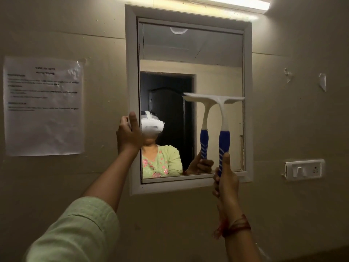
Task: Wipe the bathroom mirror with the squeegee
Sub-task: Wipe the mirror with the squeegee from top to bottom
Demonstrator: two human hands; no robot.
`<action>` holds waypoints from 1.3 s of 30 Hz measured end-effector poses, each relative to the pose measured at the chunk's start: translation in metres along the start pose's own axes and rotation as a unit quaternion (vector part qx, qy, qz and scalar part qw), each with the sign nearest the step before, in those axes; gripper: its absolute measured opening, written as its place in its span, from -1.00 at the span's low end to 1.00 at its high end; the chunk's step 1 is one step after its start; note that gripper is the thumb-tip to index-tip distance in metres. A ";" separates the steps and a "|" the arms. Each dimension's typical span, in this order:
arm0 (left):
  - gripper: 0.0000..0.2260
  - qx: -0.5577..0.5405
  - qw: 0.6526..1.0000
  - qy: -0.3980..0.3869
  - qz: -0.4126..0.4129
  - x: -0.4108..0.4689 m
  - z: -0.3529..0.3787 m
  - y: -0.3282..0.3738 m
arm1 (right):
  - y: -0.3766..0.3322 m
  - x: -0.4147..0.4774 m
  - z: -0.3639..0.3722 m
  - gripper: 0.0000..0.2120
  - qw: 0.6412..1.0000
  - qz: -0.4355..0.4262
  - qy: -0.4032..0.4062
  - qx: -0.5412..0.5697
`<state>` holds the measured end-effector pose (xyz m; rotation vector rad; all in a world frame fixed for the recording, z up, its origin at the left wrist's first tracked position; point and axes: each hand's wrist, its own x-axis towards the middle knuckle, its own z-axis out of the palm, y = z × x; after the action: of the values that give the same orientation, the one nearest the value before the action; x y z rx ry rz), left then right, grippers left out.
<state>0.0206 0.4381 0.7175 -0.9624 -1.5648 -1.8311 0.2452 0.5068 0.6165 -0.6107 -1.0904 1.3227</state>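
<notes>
A white-framed mirror [188, 59] hangs on the beige wall straight ahead. My right hand [225, 183] grips the blue-and-white handle of a squeegee [223, 118], thumb up along the handle. Its white blade lies level against the glass on the right half, about mid-height, reaching the right frame. My left hand [129, 132] holds the mirror's left frame edge, with the thumb on the front and the fingers curled round the side. The glass reflects the squeegee, my hand and a person in a green top.
A printed paper sheet [44, 105] is taped to the wall left of the mirror. A white switch and socket plate [304, 169] sits to the lower right. A tube light [232, 2] glows above the frame. Tape scraps [323, 81] stick to the wall at right.
</notes>
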 end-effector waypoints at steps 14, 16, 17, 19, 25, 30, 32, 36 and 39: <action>-0.65 -0.002 1.000 -0.003 -0.002 -0.001 -0.001 0.002 | -0.007 0.006 -0.009 -0.48 0.998 0.048 -0.011 0.042; -0.67 0.000 1.000 -0.002 0.002 -0.001 0.000 0.002 | 0.007 0.003 -0.020 -0.48 0.998 0.052 -0.002 0.043; -0.67 0.003 1.000 -0.002 0.003 -0.001 0.000 0.002 | 0.015 -0.001 -0.026 -0.49 0.998 0.053 0.008 0.038; -0.66 0.007 1.000 0.001 0.000 -0.001 0.000 0.001 | 0.029 -0.008 -0.034 -0.48 0.998 0.056 0.022 0.027; -0.65 0.010 1.000 0.000 -0.013 0.000 0.001 0.000 | 0.017 -0.009 -0.023 -0.50 0.999 0.034 0.010 0.031; -0.65 0.009 1.000 0.000 -0.018 0.000 0.001 0.000 | 0.022 -0.005 -0.016 -0.44 1.000 0.013 0.021 -0.001; -0.65 0.009 1.000 0.002 -0.017 -0.001 0.001 0.000 | 0.042 -0.012 -0.025 -0.44 0.999 0.024 0.033 -0.004; -0.65 0.005 1.000 0.002 -0.016 0.000 0.000 0.000 | 0.077 -0.029 -0.040 -0.45 0.997 0.073 0.034 -0.011; -0.65 0.002 1.000 0.003 -0.015 -0.001 0.001 0.000 | 0.068 -0.026 -0.039 -0.49 0.997 0.076 0.017 -0.011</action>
<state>0.0208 0.4387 0.7169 -0.9357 -1.5874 -1.8490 0.2513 0.5038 0.5343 -0.7417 -1.0487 1.4286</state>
